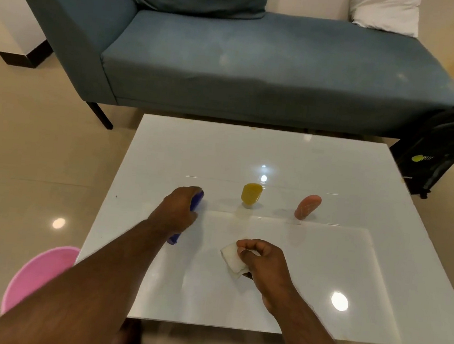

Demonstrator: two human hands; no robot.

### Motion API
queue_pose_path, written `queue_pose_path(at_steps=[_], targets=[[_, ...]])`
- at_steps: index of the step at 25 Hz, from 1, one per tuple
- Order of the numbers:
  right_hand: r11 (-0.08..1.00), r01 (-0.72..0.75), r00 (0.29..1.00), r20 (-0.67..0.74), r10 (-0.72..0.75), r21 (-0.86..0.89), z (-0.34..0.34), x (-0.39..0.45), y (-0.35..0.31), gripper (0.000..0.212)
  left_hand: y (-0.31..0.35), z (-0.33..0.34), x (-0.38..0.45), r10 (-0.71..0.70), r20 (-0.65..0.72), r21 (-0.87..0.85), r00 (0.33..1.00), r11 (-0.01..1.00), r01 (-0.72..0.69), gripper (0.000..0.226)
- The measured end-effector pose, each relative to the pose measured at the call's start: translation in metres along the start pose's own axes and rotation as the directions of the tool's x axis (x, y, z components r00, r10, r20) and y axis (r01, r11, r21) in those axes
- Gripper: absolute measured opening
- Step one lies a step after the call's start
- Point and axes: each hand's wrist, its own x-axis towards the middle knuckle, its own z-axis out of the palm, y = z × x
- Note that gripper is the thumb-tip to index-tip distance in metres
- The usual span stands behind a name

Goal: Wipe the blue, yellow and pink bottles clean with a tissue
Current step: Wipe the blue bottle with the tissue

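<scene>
My left hand grips the blue bottle at the left of the white table; the hand hides most of the bottle, whose lower end shows under my wrist. The yellow bottle stands near the table's middle. To its right stands the pink bottle, leaning a little. My right hand holds a folded white tissue just above the table, nearer to me than the bottles.
A blue-grey sofa stands behind the table. A black backpack leans at the far right on the floor. A pink bin sits on the floor at the table's near left corner.
</scene>
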Motion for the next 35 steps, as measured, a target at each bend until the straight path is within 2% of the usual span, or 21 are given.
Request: queue_pose_path(at_steps=[3, 7, 10, 12, 15, 17, 19, 22, 25, 27, 31, 35], targets=[[0.999, -0.04, 0.999, -0.018, 0.039, -0.019, 0.006, -0.002, 0.009, 0.016, -0.014, 0.014, -0.01, -0.019, -0.033, 0.062, 0.999, 0.998, 0.021, 0.051], [0.995, -0.077, 0.997, -0.031, 0.075, -0.061, 0.011, 0.002, 0.005, 0.021, -0.028, 0.031, -0.032, -0.106, 0.057, 0.17, 0.993, 0.981, 0.095, 0.077], [0.99, -0.095, 0.995, -0.04, 0.091, -0.1, 0.012, 0.0, -0.004, 0.027, -0.031, 0.037, -0.047, -0.124, 0.025, 0.253, 0.992, 0.961, 0.113, 0.076], [0.994, -0.098, 0.995, -0.04, 0.096, -0.055, 0.01, -0.004, -0.012, 0.024, -0.025, 0.03, -0.052, -0.127, -0.016, 0.163, 0.992, 0.978, 0.128, 0.067], [0.992, -0.097, 0.994, -0.042, 0.101, 0.087, 0.006, -0.015, -0.027, 0.023, -0.007, 0.007, -0.066, -0.163, -0.031, -0.218, 0.986, 0.964, 0.153, 0.054], [0.976, -0.068, 0.997, -0.021, 0.074, 0.207, 0.004, -0.025, -0.04, 0.021, 0.006, -0.009, -0.084, -0.189, 0.044, -0.449, 0.981, 0.873, 0.188, 0.048], [0.947, -0.035, 0.999, 0.017, 0.031, 0.319, 0.0, -0.039, -0.054, 0.02, 0.017, -0.025, -0.109, -0.187, 0.15, -0.591, 0.971, 0.77, 0.24, 0.049], [0.889, 0.016, 0.998, 0.052, -0.045, 0.457, -0.006, -0.061, -0.071, 0.021, 0.024, -0.042, -0.144, -0.136, 0.247, -0.68, 0.959, 0.681, 0.272, 0.047], [0.897, 0.044, 0.995, 0.058, -0.077, 0.44, -0.004, -0.08, -0.076, 0.022, 0.036, -0.049, -0.169, -0.066, 0.275, -0.73, 0.959, 0.635, 0.253, 0.045], [0.904, 0.046, 0.997, 0.043, -0.071, 0.425, -0.002, -0.095, -0.072, 0.023, 0.042, -0.052, -0.184, -0.053, 0.251, -0.79, 0.966, 0.566, 0.236, 0.048], [0.88, 0.058, 0.998, -0.004, -0.064, 0.471, -0.003, -0.117, -0.067, 0.025, 0.043, -0.052, -0.208, -0.026, 0.184, -0.947, 0.983, 0.263, 0.184, 0.052], [0.852, 0.084, 0.996, -0.04, -0.074, 0.517, 0.001, -0.135, -0.067, 0.023, 0.044, -0.042, -0.222, 0.116, 0.157, -0.987, 0.981, 0.001, 0.158, 0.088]])
